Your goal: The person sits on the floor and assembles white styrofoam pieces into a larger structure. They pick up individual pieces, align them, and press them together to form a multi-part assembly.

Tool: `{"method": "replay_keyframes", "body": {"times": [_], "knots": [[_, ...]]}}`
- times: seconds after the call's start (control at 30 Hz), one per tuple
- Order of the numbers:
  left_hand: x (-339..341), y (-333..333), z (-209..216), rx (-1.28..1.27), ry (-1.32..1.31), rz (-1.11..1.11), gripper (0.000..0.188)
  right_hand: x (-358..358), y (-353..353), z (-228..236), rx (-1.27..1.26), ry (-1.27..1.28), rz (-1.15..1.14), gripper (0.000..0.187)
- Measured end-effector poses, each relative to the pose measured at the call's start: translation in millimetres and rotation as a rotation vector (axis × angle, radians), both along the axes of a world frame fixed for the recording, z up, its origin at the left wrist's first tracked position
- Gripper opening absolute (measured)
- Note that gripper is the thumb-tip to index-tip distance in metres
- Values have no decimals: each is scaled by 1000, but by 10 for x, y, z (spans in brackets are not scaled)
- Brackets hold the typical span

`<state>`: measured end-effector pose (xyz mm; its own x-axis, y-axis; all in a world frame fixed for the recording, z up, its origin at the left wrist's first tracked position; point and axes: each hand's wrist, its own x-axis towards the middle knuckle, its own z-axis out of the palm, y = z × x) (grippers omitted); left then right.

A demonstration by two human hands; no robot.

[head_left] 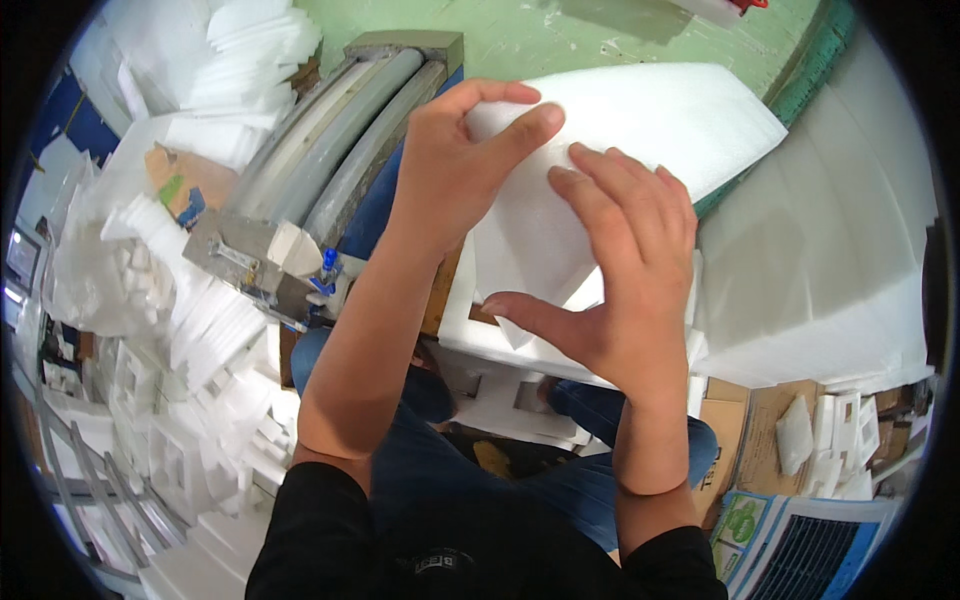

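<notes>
A white foam sheet [660, 110] lies over the work surface in front of me, with a bent flap [530, 230] coming down toward my lap. My left hand [455, 160] is at the sheet's left edge, its thumb and forefinger curled round the foam there. Its other fingers are hidden. My right hand [630, 260] rests against the flap, fingers stretched and thumb spread wide apart from them. The thumb tip lies near the flap's lower corner.
Left of the sheet stands a machine with long grey rollers [350, 140] and a blue valve [328, 270]. White foam scraps [200, 400] heap up at the left. A tall stack of foam sheets [810, 270] stands at the right, above cardboard [775, 440]. The table is green [560, 40].
</notes>
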<state>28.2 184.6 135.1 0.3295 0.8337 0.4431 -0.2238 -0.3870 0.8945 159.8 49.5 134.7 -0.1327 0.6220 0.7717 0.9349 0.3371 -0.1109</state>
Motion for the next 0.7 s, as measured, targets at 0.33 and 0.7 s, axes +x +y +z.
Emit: {"method": "replay_keyframes", "body": {"times": [0.33, 0.7], "knots": [[45, -23, -169, 160, -23, 11, 52, 96, 33, -66, 21, 20, 120, 99], [47, -94, -113, 179, 19, 113, 58, 120, 11, -137, -52, 107, 123, 110]]}}
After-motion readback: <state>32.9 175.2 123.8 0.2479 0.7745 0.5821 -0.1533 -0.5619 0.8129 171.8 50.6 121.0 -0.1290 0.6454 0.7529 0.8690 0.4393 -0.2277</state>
